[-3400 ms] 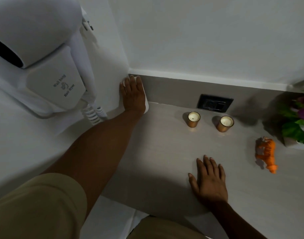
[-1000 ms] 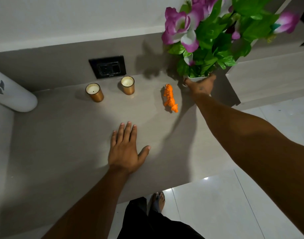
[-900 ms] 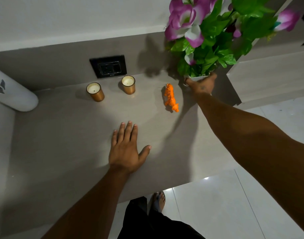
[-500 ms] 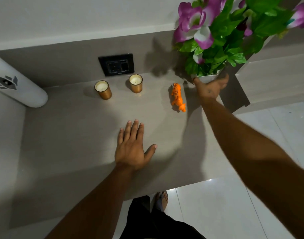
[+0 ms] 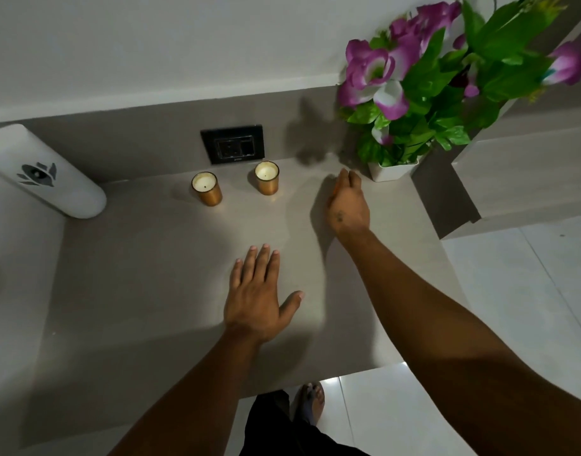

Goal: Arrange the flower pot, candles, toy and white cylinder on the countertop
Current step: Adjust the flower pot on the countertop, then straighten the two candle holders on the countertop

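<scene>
My left hand [image 5: 256, 297] lies flat on the grey countertop [image 5: 144, 264], fingers spread, holding nothing. My right hand [image 5: 346, 205] is curled, fingers down, over the spot where the orange toy lay. The toy itself is hidden under it except for a faint orange edge at the fingers. The white flower pot [image 5: 393, 171] with purple flowers stands just right of that hand, against the back right corner. Two gold candles [image 5: 207, 189] [image 5: 266, 177] stand side by side near the back wall. The white cylinder [image 5: 45, 172] with a dark logo is at the far left.
A black wall socket [image 5: 232, 148] sits in the backsplash behind the candles. A raised ledge [image 5: 513, 179] bounds the countertop on the right. White floor tiles [image 5: 519, 307] and my foot [image 5: 310, 403] show below the front edge.
My right hand has left the flower pot and moved left and nearer, onto the orange toy, which is now covered. The left hand has stayed flat.
</scene>
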A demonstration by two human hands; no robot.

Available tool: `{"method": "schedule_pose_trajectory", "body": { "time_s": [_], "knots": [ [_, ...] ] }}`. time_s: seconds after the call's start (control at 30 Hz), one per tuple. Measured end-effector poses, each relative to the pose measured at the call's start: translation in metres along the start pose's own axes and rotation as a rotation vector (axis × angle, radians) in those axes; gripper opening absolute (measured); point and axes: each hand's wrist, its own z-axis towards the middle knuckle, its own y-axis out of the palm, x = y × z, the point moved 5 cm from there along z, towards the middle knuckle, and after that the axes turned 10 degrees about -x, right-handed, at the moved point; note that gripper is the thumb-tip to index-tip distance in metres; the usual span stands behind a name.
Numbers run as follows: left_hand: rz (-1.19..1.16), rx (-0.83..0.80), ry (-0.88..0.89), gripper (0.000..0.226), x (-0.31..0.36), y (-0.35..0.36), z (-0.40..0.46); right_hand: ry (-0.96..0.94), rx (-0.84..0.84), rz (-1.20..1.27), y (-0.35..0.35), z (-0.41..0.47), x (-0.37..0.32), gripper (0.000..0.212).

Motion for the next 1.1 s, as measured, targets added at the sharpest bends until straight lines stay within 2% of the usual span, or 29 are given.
{"method": "schedule_pose_trajectory", "body": {
  "time_s": [0.23,0.3,0.4,0.5,0.53,0.6,0.67,0.73,0.93,1.1],
  "knots": [
    [0.004,-0.013,-0.005,0.093,-0.001,0.003,0.001,0.051,-0.041,0.006,-0.001,0.004,-0.002,0.072],
    [-0.002,-0.009,0.001,0.093,-0.001,0.004,0.001,0.039,-0.025,0.011,-0.007,-0.002,-0.003,0.080],
    [-0.030,-0.012,0.001,0.092,-0.001,0.002,0.001,-0.086,0.194,-0.022,-0.029,-0.022,-0.015,0.092],
    [-0.071,-0.040,0.018,0.089,0.001,0.000,0.000,-0.325,0.437,0.146,-0.037,-0.049,-0.036,0.075],
    [-0.081,-0.043,0.021,0.087,0.000,0.000,0.000,-0.395,0.435,0.227,-0.028,-0.057,-0.044,0.068],
    [-0.109,-0.025,-0.050,0.086,-0.011,-0.003,0.003,-0.425,0.285,0.346,0.007,-0.066,-0.060,0.062],
    [-0.167,0.011,-0.229,0.092,-0.037,-0.010,0.010,-0.342,0.082,0.369,0.045,-0.065,-0.066,0.067],
    [-0.215,0.055,-0.381,0.098,-0.073,-0.017,0.019,-0.256,-0.022,0.339,0.074,-0.053,-0.063,0.073],
    [-0.359,0.181,-0.498,0.103,-0.148,-0.042,0.070,-0.122,0.029,0.246,0.088,0.009,-0.070,0.087],
    [-0.466,0.208,-0.485,0.102,-0.157,-0.054,0.109,-0.098,0.036,0.183,0.087,0.029,-0.073,0.080]
  ]
}}
